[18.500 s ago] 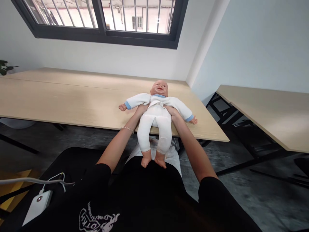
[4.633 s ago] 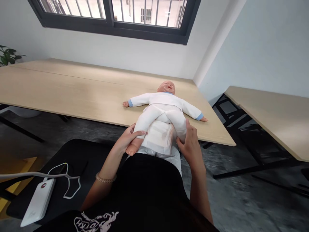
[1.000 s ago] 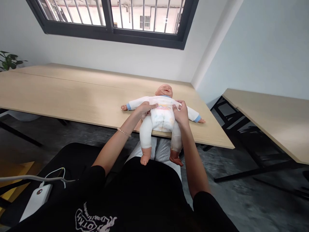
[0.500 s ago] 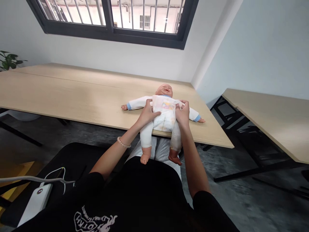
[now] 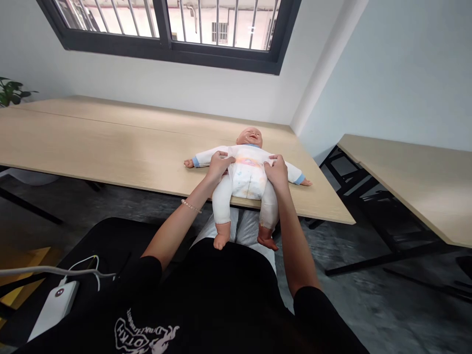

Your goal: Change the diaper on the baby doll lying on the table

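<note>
A baby doll (image 5: 221, 206) in a white outfit with blue cuffs lies on its back at the table's front edge, arms spread, feet hanging over toward me. Over its lower belly and between its legs sits a white diaper (image 5: 249, 179) with a pink and orange printed waistband. My left hand (image 5: 220, 168) pinches the diaper's waist edge at the left hip, thumb on top. On the opposite hip, my right hand (image 5: 277, 169) grips the other waist edge between thumb and fingers. Some fingertips of both hands are hidden against the doll's sides.
The light wooden table (image 5: 147, 147) stretches left below a barred window (image 5: 221, 29). Another table (image 5: 409, 172) stands at the right. A black chair (image 5: 110, 246) at the lower left bears a white power bank (image 5: 55, 307) with cables. A plant (image 5: 13, 92) shows far left.
The diaper's front has gone from raised and loose over the chest to flatter and lower on the belly. My left hand has moved slightly left and the waistband is spread wider.
</note>
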The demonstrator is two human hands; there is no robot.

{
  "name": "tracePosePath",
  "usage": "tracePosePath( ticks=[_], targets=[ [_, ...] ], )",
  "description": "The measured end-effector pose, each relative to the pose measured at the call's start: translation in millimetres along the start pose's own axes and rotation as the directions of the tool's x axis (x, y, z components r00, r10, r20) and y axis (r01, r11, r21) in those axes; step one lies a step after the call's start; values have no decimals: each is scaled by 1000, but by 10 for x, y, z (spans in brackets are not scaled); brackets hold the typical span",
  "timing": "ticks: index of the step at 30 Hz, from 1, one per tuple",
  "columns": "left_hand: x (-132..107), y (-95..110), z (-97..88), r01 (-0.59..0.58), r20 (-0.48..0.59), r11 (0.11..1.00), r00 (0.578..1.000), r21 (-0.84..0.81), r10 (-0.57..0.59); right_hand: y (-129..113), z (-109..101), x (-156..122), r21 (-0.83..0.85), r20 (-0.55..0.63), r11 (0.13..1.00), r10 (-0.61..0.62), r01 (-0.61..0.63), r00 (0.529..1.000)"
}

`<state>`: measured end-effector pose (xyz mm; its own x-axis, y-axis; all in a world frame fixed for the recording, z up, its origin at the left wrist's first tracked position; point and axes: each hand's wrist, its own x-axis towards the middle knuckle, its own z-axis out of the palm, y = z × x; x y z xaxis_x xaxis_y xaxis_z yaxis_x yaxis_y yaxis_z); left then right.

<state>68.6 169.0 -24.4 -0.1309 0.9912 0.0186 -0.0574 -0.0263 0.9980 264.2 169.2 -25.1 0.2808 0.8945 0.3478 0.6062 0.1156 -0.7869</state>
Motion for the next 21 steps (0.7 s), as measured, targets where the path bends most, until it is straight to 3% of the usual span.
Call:
tracePosePath(
  ticks=[3,7,11,14,17,19,21],
  targets=[
    [69,-76,-17,-108,-70,985,990,134,118,37,14,-8,-55,-10,998,-28,27,1000],
    [129,-127,-87,-313,-51,846,928,431,369,71,36,-26,-72,-38,996,-47,44,998],
    [184,-156,-123,-345,-29,858,923,380,384,74,25,-43,-58,-45,997,-50,47,998],
    [193,-156,-112,-329,-90,883,922,336,377,56,1,-64,-69,-27,997,-36,34,999],
    [100,-74,-84,-366,-189,820,855,440,483,37,-19,-86,-65,-18,998,-26,24,1000],
    [-9,28,-47,-475,-83,688,788,549,610,27,-24,-95,-61,-19,998,-28,27,999],
    [-113,135,16,-630,207,514,727,583,655,18,-21,-98,-72,-18,997,-19,18,1000]
  ],
)
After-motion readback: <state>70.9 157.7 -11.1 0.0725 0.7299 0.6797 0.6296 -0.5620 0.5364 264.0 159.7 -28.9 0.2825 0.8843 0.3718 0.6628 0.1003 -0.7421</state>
